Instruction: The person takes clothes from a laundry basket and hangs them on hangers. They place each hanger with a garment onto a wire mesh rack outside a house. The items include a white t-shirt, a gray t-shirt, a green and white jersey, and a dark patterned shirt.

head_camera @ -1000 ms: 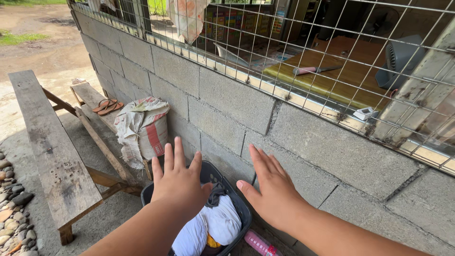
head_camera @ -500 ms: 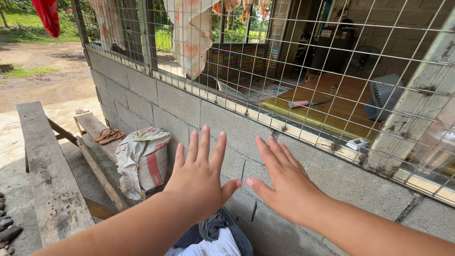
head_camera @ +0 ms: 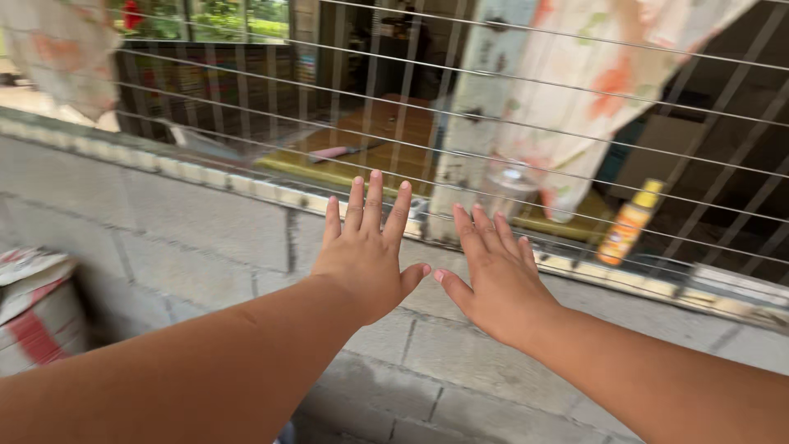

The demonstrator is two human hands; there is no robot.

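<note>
Wire mesh (head_camera: 575, 156) fills the opening above a grey block wall (head_camera: 205, 230), and it is the thing nearest both hands, rising just beyond their fingertips along the top of the wall. Left hand (head_camera: 366, 255) is raised with its back to the camera, fingers (head_camera: 374, 201) straight and slightly fanned, thumb out to the right; it holds nothing. Right hand (head_camera: 497, 275) is up beside it in the same way, fingers (head_camera: 485, 230) spread, thumb pointing left, also empty. The two thumbs come close together without touching. Whether any fingertip actually touches the mesh or the wall's top edge cannot be told from this view.

Behind the mesh, a wooden table (head_camera: 370, 131) stands with a pink-handled tool (head_camera: 337, 151) lying on it. A pale floral cloth (head_camera: 592, 90) hangs down to the right of the hands, and a clear plastic jar (head_camera: 508, 187) stands below it. Further right, an orange bottle with a yellow cap (head_camera: 629, 224) stands near the sill. At the far left, low against the wall, sits a white sack with red markings (head_camera: 33, 312).
</note>
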